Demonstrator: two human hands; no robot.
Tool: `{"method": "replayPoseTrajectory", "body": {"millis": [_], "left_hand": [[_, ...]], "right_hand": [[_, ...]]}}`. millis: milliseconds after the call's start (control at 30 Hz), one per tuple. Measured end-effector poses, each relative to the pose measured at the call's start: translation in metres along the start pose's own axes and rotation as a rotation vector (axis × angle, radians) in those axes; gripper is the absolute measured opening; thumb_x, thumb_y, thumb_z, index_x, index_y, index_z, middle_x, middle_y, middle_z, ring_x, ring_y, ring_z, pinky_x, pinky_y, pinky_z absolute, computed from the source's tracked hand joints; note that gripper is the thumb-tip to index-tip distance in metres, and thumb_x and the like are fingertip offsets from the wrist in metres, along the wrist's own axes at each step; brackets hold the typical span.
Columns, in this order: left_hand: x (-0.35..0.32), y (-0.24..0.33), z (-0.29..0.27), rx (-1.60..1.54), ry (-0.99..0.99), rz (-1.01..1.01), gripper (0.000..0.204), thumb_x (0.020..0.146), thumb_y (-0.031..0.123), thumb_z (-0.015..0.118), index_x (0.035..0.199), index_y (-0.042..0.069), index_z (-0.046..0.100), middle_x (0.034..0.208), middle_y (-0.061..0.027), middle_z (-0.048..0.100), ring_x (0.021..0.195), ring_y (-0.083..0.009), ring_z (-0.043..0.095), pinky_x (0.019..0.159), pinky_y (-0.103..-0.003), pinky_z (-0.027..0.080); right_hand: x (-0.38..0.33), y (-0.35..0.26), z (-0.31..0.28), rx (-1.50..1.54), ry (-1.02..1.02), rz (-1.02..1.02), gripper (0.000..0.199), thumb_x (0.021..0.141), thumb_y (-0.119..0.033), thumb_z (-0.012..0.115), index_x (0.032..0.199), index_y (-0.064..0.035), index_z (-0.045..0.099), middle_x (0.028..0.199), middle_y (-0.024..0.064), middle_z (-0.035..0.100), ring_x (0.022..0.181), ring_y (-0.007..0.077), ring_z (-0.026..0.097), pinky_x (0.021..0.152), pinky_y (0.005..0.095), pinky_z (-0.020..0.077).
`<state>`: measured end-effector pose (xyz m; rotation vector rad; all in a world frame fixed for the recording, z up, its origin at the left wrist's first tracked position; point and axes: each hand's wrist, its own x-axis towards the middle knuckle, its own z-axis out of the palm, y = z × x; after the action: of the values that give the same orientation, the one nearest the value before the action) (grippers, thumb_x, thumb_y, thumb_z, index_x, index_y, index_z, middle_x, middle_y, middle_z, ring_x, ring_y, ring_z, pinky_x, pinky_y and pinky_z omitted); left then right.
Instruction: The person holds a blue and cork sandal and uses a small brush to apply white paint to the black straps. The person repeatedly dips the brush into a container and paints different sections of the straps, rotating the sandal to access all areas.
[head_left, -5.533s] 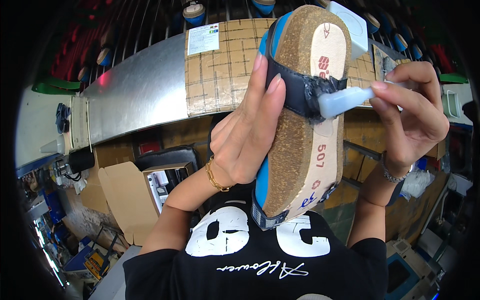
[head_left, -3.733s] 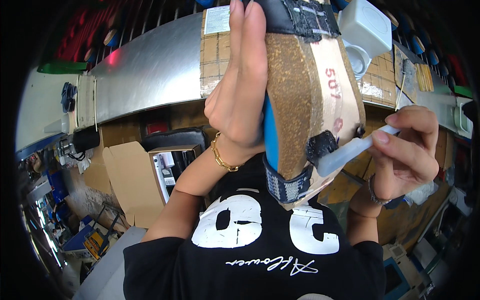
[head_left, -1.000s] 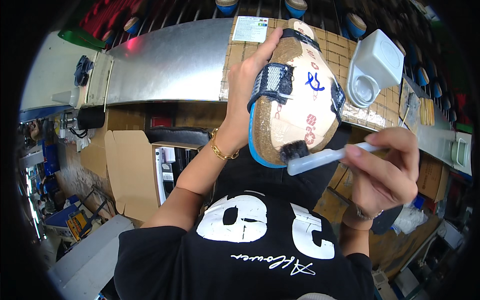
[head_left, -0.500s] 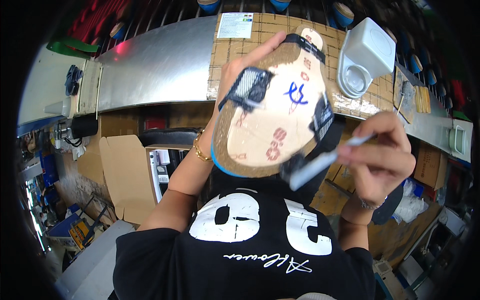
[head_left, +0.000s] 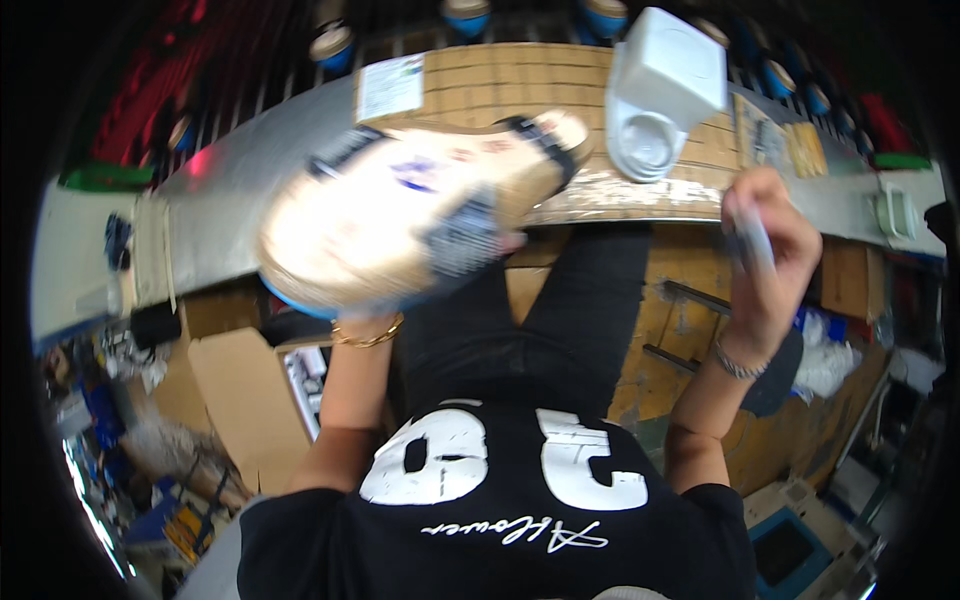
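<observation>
My left hand [head_left: 512, 242] is wrapped under an unfinished sandal on a shoe last [head_left: 370, 215], held bottom up and tilted with its toe to the left. Most of that hand is hidden behind it; a fingertip shows at the edge. The sandal's underside is beige, with dark strap ends folded over it and a blue last edge below. Motion blurs it. On the right, my right hand [head_left: 775, 245] pinches a small brush by its pale handle [head_left: 757, 240], apart from the sandal. The brush's bristles are too blurred to make out.
Cardboard [head_left: 500, 75] covers part of the metal bench [head_left: 225, 165]. On it stands a white plastic pot with a round cup [head_left: 645, 145]. Blue lasts [head_left: 467, 15] sit on a rack behind. An open cardboard box [head_left: 250, 400] is at lower left.
The sandal has swung left and turned, its toe now pointing left. My right hand has drawn the brush away from the toe, and the brush has turned more upright.
</observation>
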<state>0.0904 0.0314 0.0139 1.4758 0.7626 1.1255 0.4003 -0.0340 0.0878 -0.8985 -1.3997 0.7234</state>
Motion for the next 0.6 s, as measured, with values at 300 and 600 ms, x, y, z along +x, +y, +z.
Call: {"method": "replayPoseTrajectory", "body": {"millis": [300, 600], "left_hand": [[0.027, -0.006, -0.009, -1.146, -0.266, -0.338, 0.122, 0.076, 0.097, 0.033, 0.138, -0.008, 0.044, 0.098, -0.0279, 0.066, 0.088, -0.0349, 0.069, 0.079, -0.047, 0.057], [0.028, -0.002, 0.015, -0.967, 0.04, -0.394, 0.118, 0.077, 0.097, 0.028, 0.142, -0.001, 0.04, 0.089, -0.0171, 0.059, 0.062, -0.0277, 0.056, 0.059, -0.043, 0.046]], "right_hand": [[-0.003, 0.064, -0.033, -1.097, 0.074, 0.06, 0.014, 0.088, -0.015, 0.076, 0.095, -0.0037, 0.078, 0.078, 0.0075, 0.064, 0.072, 0.0159, 0.059, 0.066, 0.029, 0.043], [-0.013, 0.078, -0.047, -0.434, 0.19, 0.592, 0.029, 0.098, -0.025, 0.068, 0.098, 0.0036, 0.073, 0.072, -0.0052, 0.058, 0.069, 0.0016, 0.048, 0.059, 0.0203, 0.0367]]}}
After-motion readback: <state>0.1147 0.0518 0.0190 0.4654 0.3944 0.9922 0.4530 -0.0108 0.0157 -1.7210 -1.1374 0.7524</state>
